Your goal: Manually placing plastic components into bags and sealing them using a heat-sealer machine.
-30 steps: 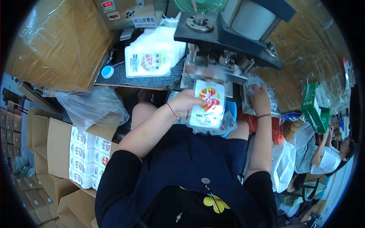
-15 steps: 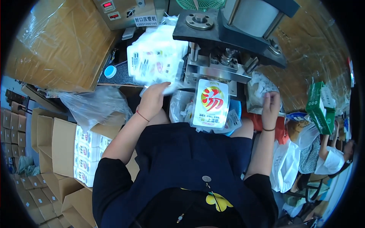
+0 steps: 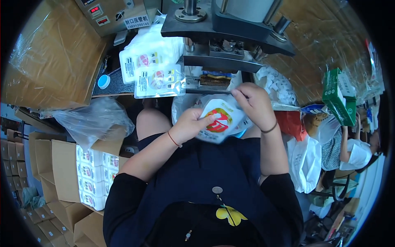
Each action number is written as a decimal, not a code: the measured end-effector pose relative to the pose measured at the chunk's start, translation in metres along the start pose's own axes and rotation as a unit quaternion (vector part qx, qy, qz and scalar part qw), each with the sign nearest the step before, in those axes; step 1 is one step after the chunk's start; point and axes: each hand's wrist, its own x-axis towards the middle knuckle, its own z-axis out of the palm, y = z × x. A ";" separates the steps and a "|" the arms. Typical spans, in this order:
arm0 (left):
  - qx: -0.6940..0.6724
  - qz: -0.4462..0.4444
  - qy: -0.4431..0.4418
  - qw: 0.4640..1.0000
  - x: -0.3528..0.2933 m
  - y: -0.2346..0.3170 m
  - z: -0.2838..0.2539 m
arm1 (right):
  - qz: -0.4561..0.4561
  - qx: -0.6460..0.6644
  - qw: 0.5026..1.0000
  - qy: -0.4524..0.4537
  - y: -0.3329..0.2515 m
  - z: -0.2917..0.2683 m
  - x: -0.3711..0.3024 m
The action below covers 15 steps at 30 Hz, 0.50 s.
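My left hand grips a white flat pouch with a red character on a yellow-green round, thumb across its front. The pouch is tilted and slightly blurred over my lap. Close to its upper right corner is my right hand, fingers pinched together; what they hold, if anything, cannot be made out. Just beyond both hands stands a press machine with a metal bar above a lower jaw. Left of it, on the worktop, lies a pile of white pouches, with one pouch overhanging the front edge.
Right of the press is a tray of white offcuts. A green box stands farther right. A control box is at the back left, near a blue lid. At lower left stands an open carton of packed pouches. Another person sits far right.
My left hand has come from the pile to the pouch, now holding it. The pouch has tilted. My right hand has moved left from the offcuts to the pouch's corner. The view has shifted.
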 end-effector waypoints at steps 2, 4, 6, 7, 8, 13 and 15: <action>-0.035 -0.059 -0.052 0.996 -0.003 0.004 0.010 | -0.012 -0.014 0.998 -0.055 0.001 -0.016 -0.004; -0.060 -0.057 -0.060 0.995 -0.001 0.001 0.020 | -0.025 -0.005 0.989 -0.149 0.003 -0.025 -0.004; -0.009 -0.015 -0.059 0.998 0.005 -0.013 0.022 | 0.023 0.023 0.997 -0.070 -0.001 -0.027 -0.003; -0.010 -0.015 -0.062 0.998 0.007 -0.016 0.022 | 0.069 0.051 0.996 0.012 -0.003 -0.028 -0.002; 0.005 -0.020 -0.053 0.998 0.009 -0.018 0.023 | 0.109 0.072 0.991 0.020 -0.004 -0.027 -0.002; -0.045 -0.081 -0.063 0.994 0.004 -0.005 0.027 | 0.057 0.007 0.998 -0.015 -0.004 -0.022 -0.004; -0.166 -0.121 -0.099 0.974 0.002 0.001 0.032 | 0.022 -0.039 0.996 -0.083 0.004 -0.028 -0.008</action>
